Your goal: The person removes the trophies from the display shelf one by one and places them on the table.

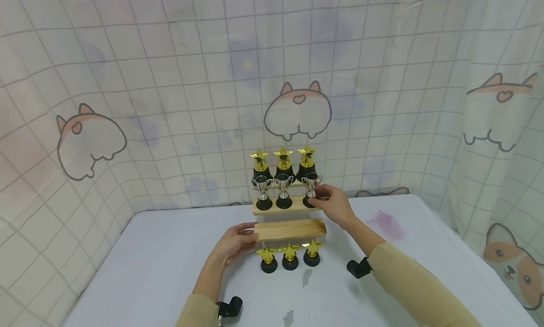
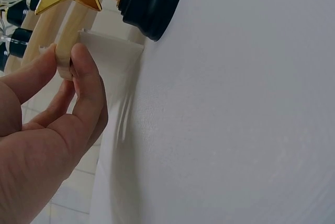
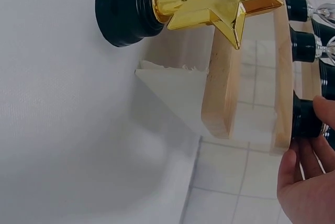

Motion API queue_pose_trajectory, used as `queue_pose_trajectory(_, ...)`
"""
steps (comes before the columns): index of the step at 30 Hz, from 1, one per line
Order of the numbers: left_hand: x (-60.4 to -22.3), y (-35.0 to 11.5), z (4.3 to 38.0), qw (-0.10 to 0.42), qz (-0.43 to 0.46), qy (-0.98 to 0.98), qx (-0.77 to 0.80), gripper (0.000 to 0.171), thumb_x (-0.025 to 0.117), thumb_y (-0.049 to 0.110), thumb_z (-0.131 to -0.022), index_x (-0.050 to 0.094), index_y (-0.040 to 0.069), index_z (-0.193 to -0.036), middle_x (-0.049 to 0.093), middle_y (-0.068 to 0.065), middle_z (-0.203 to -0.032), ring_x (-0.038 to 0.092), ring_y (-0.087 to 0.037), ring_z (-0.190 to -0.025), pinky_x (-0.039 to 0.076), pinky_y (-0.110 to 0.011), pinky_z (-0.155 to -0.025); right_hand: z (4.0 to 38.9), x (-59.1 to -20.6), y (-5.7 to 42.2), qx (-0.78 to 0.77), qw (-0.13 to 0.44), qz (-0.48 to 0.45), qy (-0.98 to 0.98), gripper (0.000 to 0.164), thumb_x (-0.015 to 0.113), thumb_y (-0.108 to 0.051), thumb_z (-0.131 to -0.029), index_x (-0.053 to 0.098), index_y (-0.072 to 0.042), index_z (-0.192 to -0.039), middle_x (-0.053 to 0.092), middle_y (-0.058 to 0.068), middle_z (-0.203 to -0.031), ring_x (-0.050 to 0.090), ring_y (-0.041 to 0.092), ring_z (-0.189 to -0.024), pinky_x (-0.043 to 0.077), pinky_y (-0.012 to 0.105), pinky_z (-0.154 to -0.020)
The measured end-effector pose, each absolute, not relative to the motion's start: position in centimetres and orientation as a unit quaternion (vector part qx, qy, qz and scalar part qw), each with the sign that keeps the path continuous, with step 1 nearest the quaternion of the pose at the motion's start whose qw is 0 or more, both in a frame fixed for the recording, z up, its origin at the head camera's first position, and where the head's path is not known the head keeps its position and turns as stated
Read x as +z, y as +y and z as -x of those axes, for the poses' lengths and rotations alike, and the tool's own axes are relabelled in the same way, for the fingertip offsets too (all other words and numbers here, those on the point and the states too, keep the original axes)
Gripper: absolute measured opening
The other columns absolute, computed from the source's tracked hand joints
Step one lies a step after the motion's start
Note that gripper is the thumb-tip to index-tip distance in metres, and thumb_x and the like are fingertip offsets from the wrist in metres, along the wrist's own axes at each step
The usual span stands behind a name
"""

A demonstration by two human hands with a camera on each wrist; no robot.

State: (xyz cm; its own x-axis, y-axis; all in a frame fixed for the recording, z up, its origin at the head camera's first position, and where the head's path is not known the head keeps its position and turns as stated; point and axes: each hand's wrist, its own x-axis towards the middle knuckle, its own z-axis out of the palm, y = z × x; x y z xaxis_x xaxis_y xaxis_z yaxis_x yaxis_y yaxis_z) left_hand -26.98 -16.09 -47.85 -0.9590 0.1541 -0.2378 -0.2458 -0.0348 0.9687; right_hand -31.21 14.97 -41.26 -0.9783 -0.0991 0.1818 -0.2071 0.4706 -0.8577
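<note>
My right hand (image 1: 335, 205) pinches the black base of a silver trophy cup (image 1: 311, 181) at the right end of the middle wooden shelf (image 1: 274, 205). Two more silver cups (image 1: 283, 190) stand to its left on that shelf. With thumb and fingers, my left hand (image 1: 235, 242) grips the left end of the lowest wooden shelf (image 1: 290, 229), which bears nothing. In the left wrist view, the thumb and index finger close on the end of that board (image 2: 65, 51). The right wrist view shows my fingers around the cup's black base (image 3: 305, 118).
Gold star trophies with large black bases (image 1: 284, 163) line the top tier behind the cups. Three smaller gold star trophies (image 1: 290, 257) stand on the white table (image 1: 170, 261) before the rack. A patterned curtain (image 1: 191, 105) hangs close behind.
</note>
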Motion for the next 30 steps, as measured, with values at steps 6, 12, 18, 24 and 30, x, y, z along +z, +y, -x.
queue_pose_trajectory(6, -48.0, -16.2, 27.1, 0.14, 0.031, 0.678, 0.721, 0.053, 0.068, 0.001, -0.098, 0.047, -0.006, -0.146, 0.057, -0.025, -0.128, 0.067, -0.024, -0.101, 0.059, -0.037, -0.092, 31.2, -41.5, 15.1, 0.509, 0.056, -0.091, -0.854, 0.039, 0.077, -0.02, -0.095, 0.065, 0.001, -0.126, 0.068, 0.016, -0.119, 0.063, 0.033, -0.111, 0.056, 0.047, -0.092)
queue_pose_trajectory(12, -48.0, -16.2, 27.2, 0.141, 0.031, 0.679, 0.719, 0.054, 0.068, 0.001, -0.097, 0.047, -0.007, -0.147, 0.057, -0.025, -0.128, 0.067, -0.024, -0.1, 0.059, -0.037, -0.091, 30.4, -41.2, 15.4, 0.516, 0.073, -0.102, -0.847, 0.037, 0.077, -0.019, -0.094, 0.066, 0.001, -0.123, 0.068, 0.017, -0.117, 0.064, 0.034, -0.109, 0.057, 0.046, -0.089)
queue_pose_trajectory(18, -48.2, -16.2, 27.3, 0.142, 0.037, 0.681, 0.718, 0.056, 0.07, 0.001, -0.097, 0.046, -0.007, -0.147, 0.057, -0.025, -0.129, 0.067, -0.025, -0.101, 0.06, -0.035, -0.089, 29.7, -41.2, 15.3, 0.527, 0.081, -0.112, -0.839, 0.031, 0.079, -0.015, -0.092, 0.067, 0.0, -0.117, 0.069, 0.015, -0.114, 0.064, 0.033, -0.109, 0.057, 0.043, -0.094)
queue_pose_trajectory(24, -48.2, -16.2, 27.2, 0.146, 0.042, 0.678, 0.719, 0.056, 0.069, 0.0, -0.096, 0.047, -0.007, -0.147, 0.057, -0.025, -0.129, 0.068, -0.025, -0.101, 0.06, -0.035, -0.089, 28.9, -41.2, 15.2, 0.536, 0.077, -0.117, -0.833, 0.027, 0.081, -0.012, -0.09, 0.068, -0.002, -0.112, 0.069, 0.015, -0.112, 0.067, 0.032, -0.108, 0.058, 0.039, -0.093)
queue_pose_trajectory(30, -48.1, -16.3, 27.3, 0.145, 0.042, 0.677, 0.72, 0.055, 0.069, 0.001, -0.097, 0.047, -0.006, -0.147, 0.057, -0.024, -0.128, 0.067, -0.025, -0.102, 0.059, -0.035, -0.09, 28.2, -41.0, 15.0, 0.537, 0.069, -0.114, -0.833, 0.026, 0.082, -0.012, -0.088, 0.067, -0.003, -0.107, 0.07, 0.015, -0.113, 0.069, 0.034, -0.108, 0.059, 0.037, -0.091)
